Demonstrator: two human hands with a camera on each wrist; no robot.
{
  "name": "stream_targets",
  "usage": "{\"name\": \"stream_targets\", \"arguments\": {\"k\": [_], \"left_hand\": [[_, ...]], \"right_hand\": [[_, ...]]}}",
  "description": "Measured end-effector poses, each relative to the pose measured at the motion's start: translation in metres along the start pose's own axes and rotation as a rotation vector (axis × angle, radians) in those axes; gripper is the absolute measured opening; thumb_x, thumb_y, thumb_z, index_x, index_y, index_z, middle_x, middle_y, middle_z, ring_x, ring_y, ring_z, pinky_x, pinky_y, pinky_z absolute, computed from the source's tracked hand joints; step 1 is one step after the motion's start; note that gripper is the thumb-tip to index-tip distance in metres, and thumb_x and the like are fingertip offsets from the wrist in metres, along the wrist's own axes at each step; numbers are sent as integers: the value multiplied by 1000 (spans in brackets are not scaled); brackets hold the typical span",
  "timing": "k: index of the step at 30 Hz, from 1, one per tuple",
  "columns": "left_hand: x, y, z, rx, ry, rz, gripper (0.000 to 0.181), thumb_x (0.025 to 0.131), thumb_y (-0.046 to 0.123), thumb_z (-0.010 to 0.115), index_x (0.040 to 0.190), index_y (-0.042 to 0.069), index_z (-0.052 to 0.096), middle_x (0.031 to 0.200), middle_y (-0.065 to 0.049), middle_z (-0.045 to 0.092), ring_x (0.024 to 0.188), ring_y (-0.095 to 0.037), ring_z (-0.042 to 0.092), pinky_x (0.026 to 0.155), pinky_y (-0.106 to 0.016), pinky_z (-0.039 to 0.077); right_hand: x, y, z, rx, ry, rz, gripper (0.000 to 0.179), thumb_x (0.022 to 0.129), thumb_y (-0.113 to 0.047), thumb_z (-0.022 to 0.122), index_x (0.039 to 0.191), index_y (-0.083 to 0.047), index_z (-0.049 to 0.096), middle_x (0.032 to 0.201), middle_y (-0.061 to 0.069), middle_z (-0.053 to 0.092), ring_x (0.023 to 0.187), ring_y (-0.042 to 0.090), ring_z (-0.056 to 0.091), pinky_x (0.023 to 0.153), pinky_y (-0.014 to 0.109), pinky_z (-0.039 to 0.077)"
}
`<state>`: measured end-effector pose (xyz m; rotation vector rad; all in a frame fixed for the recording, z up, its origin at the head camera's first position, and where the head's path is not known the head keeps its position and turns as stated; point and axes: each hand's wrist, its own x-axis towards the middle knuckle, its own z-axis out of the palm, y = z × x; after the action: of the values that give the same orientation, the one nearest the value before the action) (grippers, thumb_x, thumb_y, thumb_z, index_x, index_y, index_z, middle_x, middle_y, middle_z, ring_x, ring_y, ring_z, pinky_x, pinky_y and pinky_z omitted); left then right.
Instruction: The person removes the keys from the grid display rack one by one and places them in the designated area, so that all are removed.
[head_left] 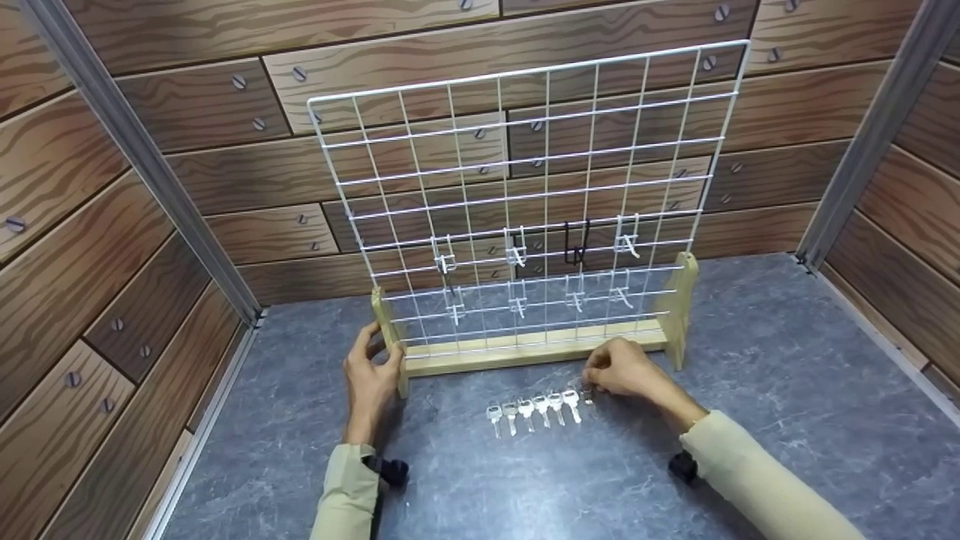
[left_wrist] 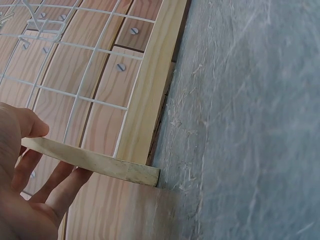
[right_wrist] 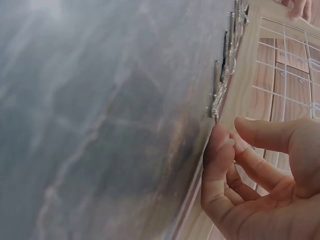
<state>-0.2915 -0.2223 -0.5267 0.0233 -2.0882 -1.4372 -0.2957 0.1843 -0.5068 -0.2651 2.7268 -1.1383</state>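
Note:
My left hand [head_left: 370,382] grips the left wooden end post [left_wrist: 90,159] of a white wire grid rack [head_left: 525,202], thumb on one side and fingers on the other. Near the rack's base, my right hand [head_left: 626,367] has its curled fingertips at the head of the rightmost key [head_left: 588,396], holding it low at the table. That key is partly hidden by the fingers. Beside it, several silver keys [head_left: 541,406] lie in a row, heads toward the rack. In the right wrist view the keys [right_wrist: 230,55] appear edge-on beyond the fingertips.
Two rows of small hooks hang on the grid, mostly white hooks [head_left: 517,251] with a black hook [head_left: 576,244] in the upper row. A wooden base bar [head_left: 525,349] joins the end posts. Wood-patterned walls [head_left: 187,112] enclose the grey table [head_left: 480,495].

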Motion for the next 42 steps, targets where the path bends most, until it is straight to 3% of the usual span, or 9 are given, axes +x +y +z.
{"name": "stream_targets", "arguments": {"k": [6, 14, 20, 30, 42], "left_hand": [[0, 0, 0, 9, 2, -17, 41, 92, 2, 75, 132, 10, 71, 122, -20, 77, 109, -38, 76, 83, -53, 63], [1, 2, 0, -7, -2, -26, 41, 91, 2, 76, 131, 11, 72, 124, -17, 77, 110, -36, 76, 81, -47, 63], [1, 1, -1, -27, -11, 5, 43, 92, 0, 75, 134, 5, 70, 128, -21, 74, 111, -40, 75, 85, -57, 62], [0, 0, -1, -16, -10, 3, 42, 91, 1, 76, 132, 5, 70, 126, -22, 75, 109, -39, 76, 83, -52, 63], [0, -2, 0, -25, -2, 30, 42, 89, -2, 77, 130, 2, 70, 121, -25, 76, 107, -42, 76, 86, -57, 62]], "right_hand": [[-1, -9, -6, -15, 11, -31, 6, 94, -11, 77, 95, -6, 81, 80, 6, 77, 68, 13, 67, 64, 28, 56], [-6, -23, -15, -20, 39, -150, 8, 93, -11, 77, 97, -5, 81, 87, 6, 78, 75, 14, 66, 74, 33, 57], [-12, -35, -20, -8, 69, -218, 9, 95, -11, 76, 99, -4, 81, 88, 7, 78, 75, 16, 68, 72, 32, 58], [-24, -61, -24, 23, 100, -274, 11, 95, -13, 77, 102, -5, 80, 95, 8, 79, 82, 17, 69, 78, 31, 59], [-28, -91, -20, 61, 178, -318, 11, 96, -13, 77, 105, -8, 82, 95, 4, 80, 83, 15, 71, 81, 32, 60]]}}
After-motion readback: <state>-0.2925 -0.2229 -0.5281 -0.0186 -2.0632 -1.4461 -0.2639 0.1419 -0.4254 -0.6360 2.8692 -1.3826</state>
